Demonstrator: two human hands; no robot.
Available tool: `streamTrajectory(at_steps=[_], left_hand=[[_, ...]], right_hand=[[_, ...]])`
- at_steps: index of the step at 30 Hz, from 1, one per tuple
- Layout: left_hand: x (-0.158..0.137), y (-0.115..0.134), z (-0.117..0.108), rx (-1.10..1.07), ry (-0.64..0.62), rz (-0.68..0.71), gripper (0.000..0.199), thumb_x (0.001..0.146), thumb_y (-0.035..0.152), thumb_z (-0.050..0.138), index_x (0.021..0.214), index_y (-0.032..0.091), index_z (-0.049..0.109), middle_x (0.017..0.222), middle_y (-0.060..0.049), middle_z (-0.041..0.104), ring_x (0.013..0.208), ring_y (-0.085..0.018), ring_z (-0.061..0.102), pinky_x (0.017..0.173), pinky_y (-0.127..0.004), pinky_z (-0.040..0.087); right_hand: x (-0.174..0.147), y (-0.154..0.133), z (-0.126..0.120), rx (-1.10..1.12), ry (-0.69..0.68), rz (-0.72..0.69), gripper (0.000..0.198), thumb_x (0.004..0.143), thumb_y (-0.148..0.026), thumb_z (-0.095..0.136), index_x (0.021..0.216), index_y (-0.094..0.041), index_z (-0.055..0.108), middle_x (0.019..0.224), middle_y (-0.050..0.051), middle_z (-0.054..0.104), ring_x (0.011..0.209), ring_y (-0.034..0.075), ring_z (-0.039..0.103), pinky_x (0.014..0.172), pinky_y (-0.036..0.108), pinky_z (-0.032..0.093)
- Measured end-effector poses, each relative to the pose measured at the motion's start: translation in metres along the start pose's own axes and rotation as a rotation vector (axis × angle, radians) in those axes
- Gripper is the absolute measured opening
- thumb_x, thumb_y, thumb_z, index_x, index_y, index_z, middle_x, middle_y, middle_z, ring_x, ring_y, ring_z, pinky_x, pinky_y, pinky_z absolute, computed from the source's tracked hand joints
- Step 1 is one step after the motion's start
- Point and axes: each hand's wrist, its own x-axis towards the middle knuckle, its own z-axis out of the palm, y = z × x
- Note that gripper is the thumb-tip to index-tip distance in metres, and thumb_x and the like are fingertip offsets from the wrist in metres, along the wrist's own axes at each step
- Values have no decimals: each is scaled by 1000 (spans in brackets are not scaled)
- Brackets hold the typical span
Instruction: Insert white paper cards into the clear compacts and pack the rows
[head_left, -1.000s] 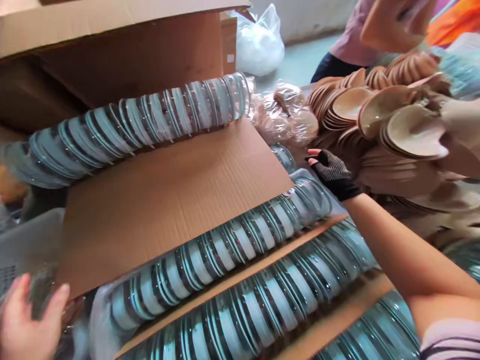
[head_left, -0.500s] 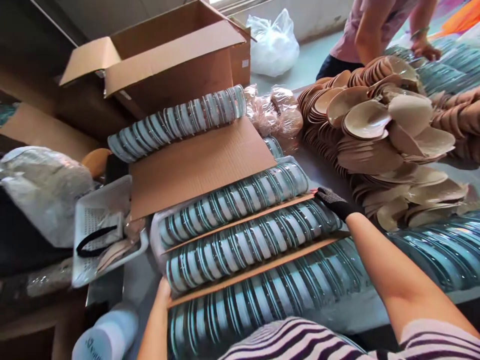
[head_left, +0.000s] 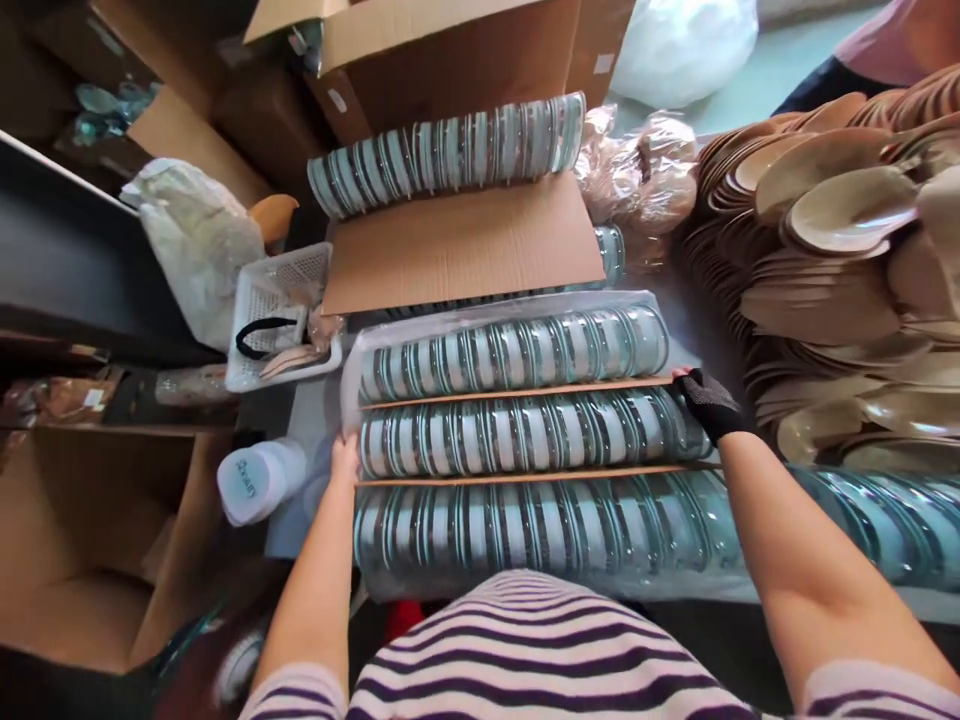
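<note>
Plastic-wrapped rows of clear, teal-rimmed glassy discs, with white pieces between them, lie side by side before me. My left hand [head_left: 345, 462] is bare and presses on the left end of the middle wrapped row [head_left: 525, 437]. At that row's right end is my right hand [head_left: 709, 402], in a black dotted glove with bare fingertips, its fingers curled beside the end of a thin cardboard strip [head_left: 517, 392]. A second cardboard strip [head_left: 525, 476] separates the middle row from the front wrapped row [head_left: 540, 525]. Behind lies the back wrapped row [head_left: 517, 352].
A cardboard sheet [head_left: 465, 245] and another wrapped row [head_left: 450, 150] lie farther back. Brown stacked dishes [head_left: 810, 300] crowd the right. On the left are a white basket [head_left: 281, 270], white round containers [head_left: 259, 480] and an open carton [head_left: 112, 540]. A person [head_left: 885, 50] stands at upper right.
My view has shifted and turned, so the rows now lie more level across it. Both hands remain at the ends of the middle row. My left hand now shows more fully.
</note>
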Motion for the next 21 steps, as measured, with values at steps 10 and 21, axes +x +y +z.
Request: streamTrajectory(at_steps=[10,21], left_hand=[[-108,-85,-46,-143,17,64,43,85,40,62,122,19,62,128,-12,65,125,-25,60,110,-40,44],[-149,-21,-8,658,-48,769,51,81,28,69,131,21,63,143,-16,54,144,-35,37,120,-56,19]], right_hand=[[-135,78,2,13,249,3,45,86,-52,49,112,-18,63,109,18,68,102,27,62,93,45,45],[-132,-50,47,-494,237,-723,54,88,-46,56,132,-15,57,143,19,53,134,39,41,111,60,28]])
